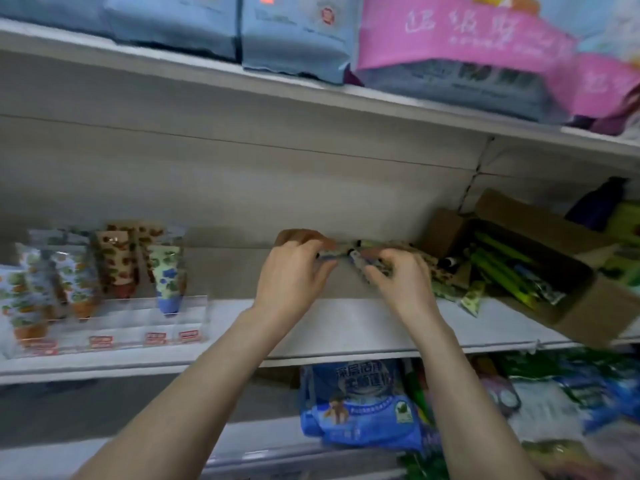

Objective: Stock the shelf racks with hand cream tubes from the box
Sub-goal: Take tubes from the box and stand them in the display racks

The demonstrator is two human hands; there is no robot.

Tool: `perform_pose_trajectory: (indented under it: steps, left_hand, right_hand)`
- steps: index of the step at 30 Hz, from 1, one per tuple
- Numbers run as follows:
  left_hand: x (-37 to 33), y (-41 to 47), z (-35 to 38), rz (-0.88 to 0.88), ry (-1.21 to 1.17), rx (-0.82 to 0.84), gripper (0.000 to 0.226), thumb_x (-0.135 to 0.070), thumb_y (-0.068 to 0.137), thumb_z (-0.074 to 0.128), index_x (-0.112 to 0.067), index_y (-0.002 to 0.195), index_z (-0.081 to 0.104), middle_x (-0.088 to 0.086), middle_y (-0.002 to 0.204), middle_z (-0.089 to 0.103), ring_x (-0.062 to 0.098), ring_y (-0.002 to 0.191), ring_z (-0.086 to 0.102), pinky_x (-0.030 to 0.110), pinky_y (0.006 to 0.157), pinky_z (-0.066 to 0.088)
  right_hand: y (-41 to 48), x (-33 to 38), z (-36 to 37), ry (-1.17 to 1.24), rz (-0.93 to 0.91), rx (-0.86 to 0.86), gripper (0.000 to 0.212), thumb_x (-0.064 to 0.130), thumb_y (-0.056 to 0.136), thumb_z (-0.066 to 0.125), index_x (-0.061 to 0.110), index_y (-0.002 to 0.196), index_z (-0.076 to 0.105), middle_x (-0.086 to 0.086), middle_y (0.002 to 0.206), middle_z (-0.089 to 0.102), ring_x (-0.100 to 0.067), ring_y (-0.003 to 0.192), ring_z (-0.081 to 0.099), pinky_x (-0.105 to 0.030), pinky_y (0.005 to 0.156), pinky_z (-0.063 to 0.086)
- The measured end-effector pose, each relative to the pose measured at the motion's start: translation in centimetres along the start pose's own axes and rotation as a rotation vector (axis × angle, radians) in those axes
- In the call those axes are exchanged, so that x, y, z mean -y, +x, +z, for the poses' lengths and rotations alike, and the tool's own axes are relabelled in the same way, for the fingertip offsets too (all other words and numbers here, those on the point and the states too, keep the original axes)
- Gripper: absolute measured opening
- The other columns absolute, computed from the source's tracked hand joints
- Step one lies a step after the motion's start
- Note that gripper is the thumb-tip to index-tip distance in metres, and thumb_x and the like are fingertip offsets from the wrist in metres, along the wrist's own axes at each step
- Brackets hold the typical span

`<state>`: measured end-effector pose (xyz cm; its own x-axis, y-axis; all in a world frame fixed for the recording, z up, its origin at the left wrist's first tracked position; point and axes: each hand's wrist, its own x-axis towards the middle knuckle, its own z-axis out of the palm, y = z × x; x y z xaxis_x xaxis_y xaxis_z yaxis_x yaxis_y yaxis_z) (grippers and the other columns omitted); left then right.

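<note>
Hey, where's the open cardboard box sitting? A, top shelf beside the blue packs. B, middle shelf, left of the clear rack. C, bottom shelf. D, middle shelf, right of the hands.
D: the cardboard box rests on the middle shelf, right of the left hand and right hand, which hold hand cream tubes.

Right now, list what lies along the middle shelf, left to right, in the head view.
Clear plastic rack of patterned hand cream tubes → left hand → held tubes → right hand → loose green tube → open brown cardboard box.
</note>
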<state>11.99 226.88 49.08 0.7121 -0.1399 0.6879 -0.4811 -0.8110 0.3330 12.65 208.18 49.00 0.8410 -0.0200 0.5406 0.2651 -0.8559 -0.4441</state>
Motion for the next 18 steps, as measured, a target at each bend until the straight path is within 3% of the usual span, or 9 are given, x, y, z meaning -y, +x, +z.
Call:
perform_pose_trajectory:
  steps: [4, 6, 9, 13, 18]
  left_hand:
    - [-2.6, 1.2, 4.9, -0.034, -0.046, 0.086, 0.022, -0.019, 0.087, 0.063, -0.021, 0.108, 0.071, 0.001, 0.115, 0.066, 0.028, 0.109, 0.056, 0.033, 0.080, 0.047]
    - [-3.3, 1.7, 7.2, -0.055, -0.046, 0.144, 0.027, -0.016, 0.090, 0.059, -0.022, 0.114, 0.067, 0.000, 0.122, 0.062, 0.027, 0.113, 0.053, 0.032, 0.085, 0.045]
    - [-3.7, 2.4, 10.3, -0.063, -0.056, 0.219, 0.039, -0.006, 0.090, 0.054, -0.022, 0.124, 0.062, 0.002, 0.127, 0.059, 0.026, 0.116, 0.054, 0.032, 0.091, 0.044]
    - [-3.4, 3.4, 13.1, -0.099, -0.015, 0.346, 0.060, 0.005, 0.086, 0.046, -0.022, 0.140, 0.047, 0.005, 0.146, 0.045, 0.027, 0.130, 0.045, 0.034, 0.101, 0.042]
    - [-2.6, 4.6, 15.2, -0.102, 0.122, 0.553, 0.058, -0.002, 0.096, 0.037, -0.023, 0.149, 0.029, -0.002, 0.158, 0.024, 0.022, 0.144, 0.022, 0.028, 0.115, 0.019]
  right_hand:
    - [0.3, -5.6, -1.4, -0.036, 0.089, 0.060, 0.027, 0.019, 0.087, 0.067, 0.011, 0.113, 0.071, -0.006, 0.111, 0.071, -0.028, 0.107, 0.061, -0.026, 0.085, 0.045]
    - [0.3, -7.9, -1.9, -0.053, 0.088, 0.101, 0.036, 0.013, 0.088, 0.064, 0.018, 0.123, 0.067, -0.005, 0.119, 0.069, -0.025, 0.112, 0.061, -0.031, 0.094, 0.048]
    - [0.4, -10.8, -2.1, -0.122, 0.091, 0.139, 0.044, 0.006, 0.087, 0.058, 0.021, 0.128, 0.064, -0.009, 0.121, 0.067, -0.030, 0.113, 0.059, -0.038, 0.094, 0.049]
    - [0.7, -13.2, -2.0, -0.234, 0.109, 0.192, 0.052, 0.007, 0.087, 0.056, 0.024, 0.136, 0.056, -0.011, 0.121, 0.065, -0.031, 0.113, 0.056, -0.036, 0.093, 0.049]
    - [1.2, -14.9, -1.5, -0.290, 0.110, 0.203, 0.055, 0.000, 0.087, 0.050, 0.023, 0.137, 0.053, -0.013, 0.117, 0.066, -0.031, 0.109, 0.058, -0.033, 0.088, 0.048]
